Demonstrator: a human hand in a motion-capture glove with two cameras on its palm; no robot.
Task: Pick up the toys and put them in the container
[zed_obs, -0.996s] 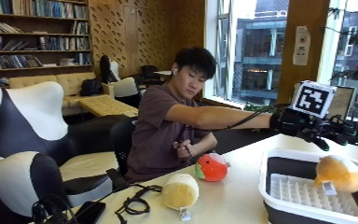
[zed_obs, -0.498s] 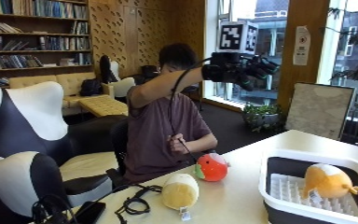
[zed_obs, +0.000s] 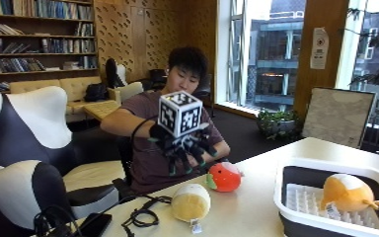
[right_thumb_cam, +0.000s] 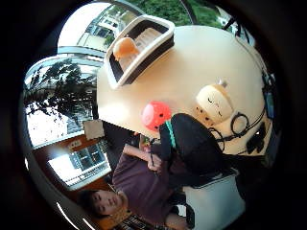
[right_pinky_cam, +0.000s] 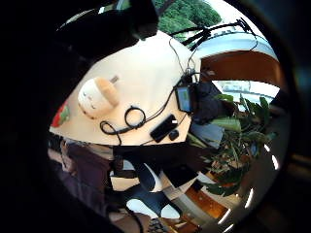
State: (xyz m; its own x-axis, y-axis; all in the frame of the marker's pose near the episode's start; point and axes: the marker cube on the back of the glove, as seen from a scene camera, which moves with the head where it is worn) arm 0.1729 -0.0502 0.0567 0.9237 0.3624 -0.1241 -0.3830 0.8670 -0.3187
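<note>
Bookshelves and tall windows frame the room, and out front a pale round bench (zed_obs: 262,207) carries the toys. The person sits behind it, gloved right hand (zed_obs: 184,148) raised in the air above the near side of the bench, fingers spread and pointing downward, gripping nothing. It hangs well above the toys, touching none of them.

Below and just to one side of that hand sits a red strawberry toy (zed_obs: 224,177) on the bench, close to the person's edge. Near it, toward the cables, lies a cream plush toy (zed_obs: 191,202) with a small tag at its end. The thumb-side palm view shows both from above, strawberry toy (right_thumb_cam: 156,115) beside cream plush toy (right_thumb_cam: 214,103), apart from each other.

Over at the far side stands a white-rimmed container (zed_obs: 288,217) with a dark inside, and an orange plush toy (zed_obs: 347,193) already lies in it on the white ribbed liner.

Beside the cream toy, a coiled black cable (zed_obs: 140,216) and a dark phone-like device (zed_obs: 94,224) rest at the end of the bench. The person's bare hand is tucked low near their chest, behind the strawberry toy.
</note>
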